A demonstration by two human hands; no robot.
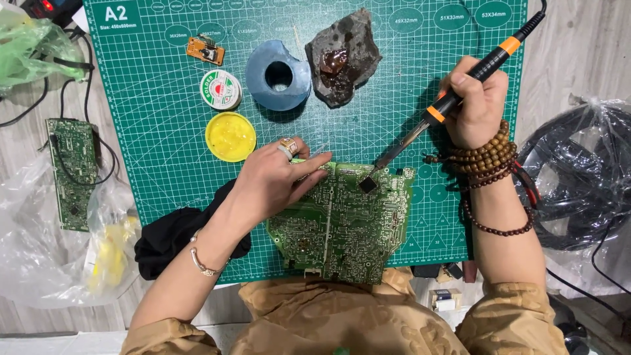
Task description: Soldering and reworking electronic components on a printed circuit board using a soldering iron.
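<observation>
Above the circuit board (342,223), right hand (476,105) fingers grip a soldering iron (453,98) slanting down-left to it; left hand (273,181) fingers press flat.

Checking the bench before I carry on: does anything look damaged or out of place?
Nothing looks spilled. One oddity: the blue sponge holder has a chunk missing from its upper right rim. The grey slab beside it is rough and stained brown.

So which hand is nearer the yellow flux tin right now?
Left. The left hand rests on the circuit board just beside the yellow flux tin; the right hand holds the soldering iron far across the mat.
</observation>
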